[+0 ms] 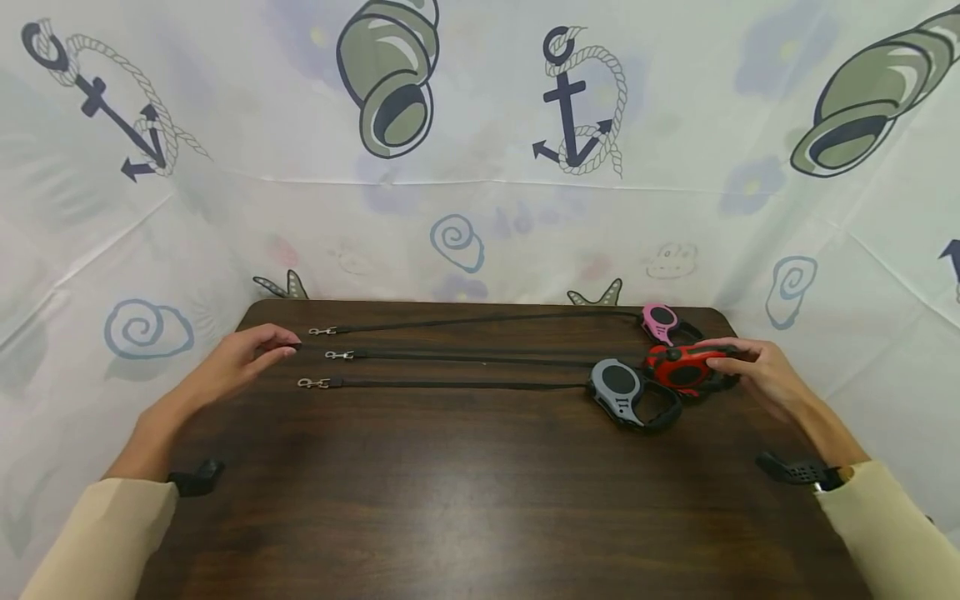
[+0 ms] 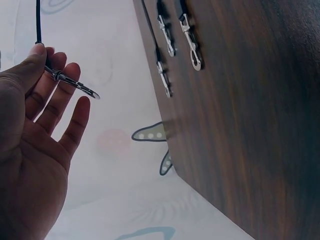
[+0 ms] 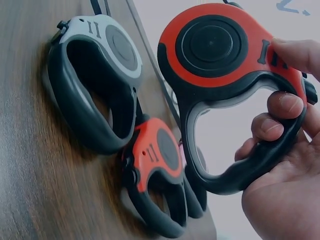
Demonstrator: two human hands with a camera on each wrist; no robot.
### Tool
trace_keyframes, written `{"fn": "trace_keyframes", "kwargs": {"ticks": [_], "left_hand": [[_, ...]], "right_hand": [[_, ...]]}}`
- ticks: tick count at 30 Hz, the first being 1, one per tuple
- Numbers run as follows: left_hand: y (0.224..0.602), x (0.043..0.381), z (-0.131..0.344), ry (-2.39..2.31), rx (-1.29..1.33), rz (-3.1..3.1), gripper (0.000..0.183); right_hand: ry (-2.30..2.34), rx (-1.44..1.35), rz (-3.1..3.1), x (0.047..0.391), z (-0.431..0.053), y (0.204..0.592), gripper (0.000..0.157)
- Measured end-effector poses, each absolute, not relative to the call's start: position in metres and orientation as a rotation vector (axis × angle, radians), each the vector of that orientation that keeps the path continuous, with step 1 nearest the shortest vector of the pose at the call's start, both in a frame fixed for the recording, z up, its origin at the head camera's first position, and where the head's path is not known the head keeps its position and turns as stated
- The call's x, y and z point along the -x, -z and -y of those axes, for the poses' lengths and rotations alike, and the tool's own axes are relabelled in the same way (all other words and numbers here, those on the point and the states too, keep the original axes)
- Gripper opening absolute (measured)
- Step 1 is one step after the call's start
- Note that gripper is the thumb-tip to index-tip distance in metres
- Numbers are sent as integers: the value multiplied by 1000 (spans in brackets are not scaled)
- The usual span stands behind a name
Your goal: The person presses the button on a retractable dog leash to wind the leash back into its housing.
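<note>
My right hand (image 1: 761,375) grips a red and black retractable dog leash (image 3: 212,44) by its loop handle, the thumb on its red casing in the right wrist view. Over the table's left edge, my left hand (image 1: 240,360) pinches a black cord (image 2: 39,25) just by its metal snap hook (image 2: 75,82), which hangs across the fingers. Below the held leash a second red leash (image 3: 159,147) lies on the table. Beside it is a grey retractable leash (image 1: 617,379), and behind, a pink one (image 1: 660,318).
Three cords run leftward over the brown table (image 1: 450,483), ending in snap hooks: a back one (image 1: 322,331), a middle one (image 1: 339,355) and a front one (image 1: 313,383). White patterned cloth (image 1: 487,108) stands around the back and sides.
</note>
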State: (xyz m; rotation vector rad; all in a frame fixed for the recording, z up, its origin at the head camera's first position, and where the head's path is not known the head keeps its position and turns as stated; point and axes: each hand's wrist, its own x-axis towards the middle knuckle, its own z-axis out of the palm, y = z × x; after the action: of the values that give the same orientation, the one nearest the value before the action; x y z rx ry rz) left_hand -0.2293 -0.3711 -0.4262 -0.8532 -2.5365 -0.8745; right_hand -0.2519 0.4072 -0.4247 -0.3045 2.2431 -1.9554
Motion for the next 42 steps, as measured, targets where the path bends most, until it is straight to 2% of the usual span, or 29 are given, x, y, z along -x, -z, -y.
{"fn": "trace_keyframes", "kwargs": {"ticks": [9,21,31,42], "left_hand": [[422,231,361,826,891,2501,32],[420,234,349,796,901,2518,27],[422,232,341,840,936,2495,32],[419,237,328,858,996,2491,31]], "right_hand": [[1944,351,-2256,252,-395,425,27],[1943,376,-2237,251,-378,420,29],[1957,480,-2183,253,-360,419,33],[1901,519,-2227,255,-337,415,30]]}}
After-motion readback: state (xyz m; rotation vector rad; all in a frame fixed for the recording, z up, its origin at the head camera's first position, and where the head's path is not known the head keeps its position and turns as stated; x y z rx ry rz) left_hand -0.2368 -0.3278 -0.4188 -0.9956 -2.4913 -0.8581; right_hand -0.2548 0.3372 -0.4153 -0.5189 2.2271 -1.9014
